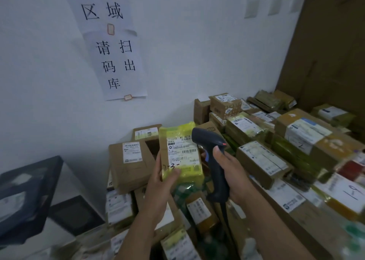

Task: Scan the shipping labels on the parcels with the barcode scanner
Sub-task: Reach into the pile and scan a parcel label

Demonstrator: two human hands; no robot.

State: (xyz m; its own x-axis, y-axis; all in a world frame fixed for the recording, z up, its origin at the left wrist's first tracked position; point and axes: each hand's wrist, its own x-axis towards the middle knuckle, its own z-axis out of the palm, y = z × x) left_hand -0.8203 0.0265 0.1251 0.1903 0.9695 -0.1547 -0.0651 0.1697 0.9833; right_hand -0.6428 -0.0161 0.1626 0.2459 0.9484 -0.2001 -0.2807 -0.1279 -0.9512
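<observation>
Both hands are busy. The left hand (165,177) holds a yellow-green parcel (180,154) by its lower left edge, with the thumb curled over the front and the fingers behind it. The parcel stands upright, and its white shipping label (182,151) faces the person. The right hand (231,172) is wrapped around the handle of a dark barcode scanner (212,160). The scanner sits just to the right of the parcel, and its head is up near the top right corner of the label. Under and around both hands is a big heap of parcels (262,160), brown boxes and green bags, most with white labels on top. More of them fill the space to the right of the right hand and behind it. Behind the hands is a white wall (197,52) with paper signs (116,62) stuck on it, printed with big black characters. To the left of the left hand is a dark screen (27,196). A tall brown board (331,52) stands far to the right.
</observation>
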